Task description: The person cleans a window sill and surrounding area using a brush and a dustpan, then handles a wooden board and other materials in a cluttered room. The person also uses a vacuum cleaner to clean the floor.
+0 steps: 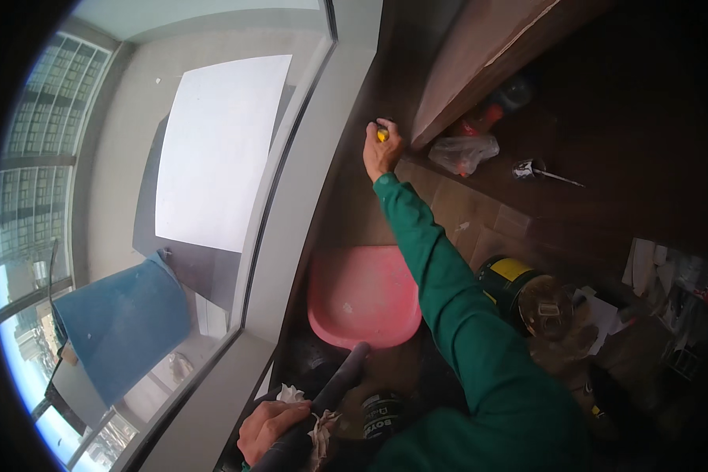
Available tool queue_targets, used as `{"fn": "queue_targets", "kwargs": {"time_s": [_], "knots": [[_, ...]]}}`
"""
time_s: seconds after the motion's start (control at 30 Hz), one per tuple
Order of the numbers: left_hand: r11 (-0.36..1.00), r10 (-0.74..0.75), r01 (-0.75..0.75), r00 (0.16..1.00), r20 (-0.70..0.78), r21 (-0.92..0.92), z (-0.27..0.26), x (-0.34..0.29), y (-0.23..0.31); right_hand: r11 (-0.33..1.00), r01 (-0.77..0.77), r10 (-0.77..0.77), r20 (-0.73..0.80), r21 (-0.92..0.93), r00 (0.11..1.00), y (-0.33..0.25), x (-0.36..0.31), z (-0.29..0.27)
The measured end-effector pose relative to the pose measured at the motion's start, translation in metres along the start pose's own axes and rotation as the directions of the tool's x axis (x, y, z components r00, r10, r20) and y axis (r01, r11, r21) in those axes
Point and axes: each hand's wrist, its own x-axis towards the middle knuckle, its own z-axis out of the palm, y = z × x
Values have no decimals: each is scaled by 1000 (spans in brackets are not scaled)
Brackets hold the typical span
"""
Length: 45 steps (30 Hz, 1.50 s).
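Observation:
My right hand [382,151] reaches far forward at the end of a green sleeve, low beside the window frame. Its fingers are closed around a small yellow and black tool [382,134], mostly hidden in the grip. At the lower left, my left hand [269,429] is curled closed. It rests against a long dark tube-like thing [342,377], with crumpled pale paper or cloth [291,394] poking out by the fingers. Whatever those fingers grip is hidden. Between the two hands sits a pink plastic seat [362,295] with a few pale marks.
A window frame [311,141] runs along the left; beyond the glass are a white sheet [216,149] and a blue panel [126,322]. To the right are a black can with a yellow label [511,279], a plastic bag [464,153] and a brown panel [480,63]. Another black can [381,413] stands below.

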Motion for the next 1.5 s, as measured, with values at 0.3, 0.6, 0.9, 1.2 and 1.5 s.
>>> {"fn": "queue_targets", "kwargs": {"time_s": [0.3,0.6,0.9,1.2,1.5], "knots": [[976,18,-31,998,-63,-216,0,12,48,966,-254,219,393,40,893,-39,-110,-112],[984,-50,52,999,18,-173,16,5,70,970,126,-55,316,-210,947,-11,-40,-78],[928,-214,242,969,126,-283,11,1,70,988,31,27,373,-150,927,-34,-102,-133],[960,-134,158,984,115,-229,13,10,60,976,194,-133,436,-99,890,15,-132,-97],[933,-122,188,967,222,-308,5,4,62,974,172,-124,290,-149,949,-36,-46,-122]]}}
